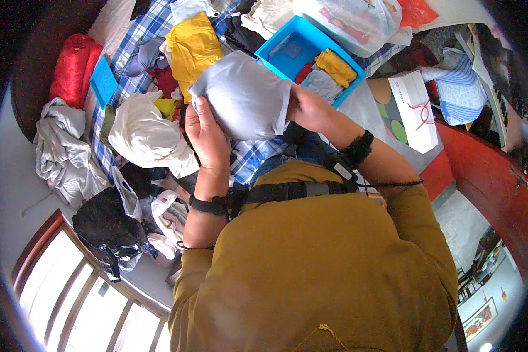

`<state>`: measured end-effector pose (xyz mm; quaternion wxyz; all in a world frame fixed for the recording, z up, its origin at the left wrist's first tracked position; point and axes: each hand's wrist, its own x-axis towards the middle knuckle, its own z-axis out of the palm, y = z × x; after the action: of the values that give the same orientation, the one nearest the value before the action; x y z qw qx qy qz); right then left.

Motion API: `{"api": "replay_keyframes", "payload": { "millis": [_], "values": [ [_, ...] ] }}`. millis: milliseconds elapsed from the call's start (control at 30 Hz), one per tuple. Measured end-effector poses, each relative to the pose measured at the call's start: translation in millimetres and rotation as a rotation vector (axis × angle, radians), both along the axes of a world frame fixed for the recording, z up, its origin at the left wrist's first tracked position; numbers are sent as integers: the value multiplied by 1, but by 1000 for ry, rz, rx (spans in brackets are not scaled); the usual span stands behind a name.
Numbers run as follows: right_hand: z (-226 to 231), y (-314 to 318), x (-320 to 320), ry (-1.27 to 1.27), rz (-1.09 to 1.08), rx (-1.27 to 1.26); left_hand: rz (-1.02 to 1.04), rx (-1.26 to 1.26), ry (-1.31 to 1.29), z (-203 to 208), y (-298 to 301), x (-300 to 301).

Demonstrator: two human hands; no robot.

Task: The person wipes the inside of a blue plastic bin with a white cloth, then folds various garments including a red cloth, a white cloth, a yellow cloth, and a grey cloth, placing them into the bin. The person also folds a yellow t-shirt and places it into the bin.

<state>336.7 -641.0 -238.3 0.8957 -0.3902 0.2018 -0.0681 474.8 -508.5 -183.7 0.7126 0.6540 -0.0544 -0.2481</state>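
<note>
Both my hands hold up a pale grey folded garment (245,97) above the cluttered bed. My left hand (208,138) grips its lower left edge, thumb on the cloth. My right hand (311,108) clasps its right edge. Just beyond the garment sits a blue plastic bin (299,44) with a yellow cloth (336,66) and a grey folded piece (324,84) in it. Each of my wrists wears a black band.
A yellow garment (192,50), a white cloth heap (146,135) and a red bundle (71,67) lie on the blue checked bedspread (132,47). A white box with red ribbon (415,110) is at right, a clear bag (352,20) behind, a window (82,299) lower left.
</note>
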Motion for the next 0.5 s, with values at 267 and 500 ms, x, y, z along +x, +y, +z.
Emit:
{"api": "replay_keyframes", "payload": {
  "millis": [267, 500],
  "values": [
    [-2, -19, -15, 41, -74, 255, -260, 398, -76, -32, -14, -18],
    [1, -67, 1, -7, -360, 294, -243, 288, 531, -48, -32, -8]
  ]
}}
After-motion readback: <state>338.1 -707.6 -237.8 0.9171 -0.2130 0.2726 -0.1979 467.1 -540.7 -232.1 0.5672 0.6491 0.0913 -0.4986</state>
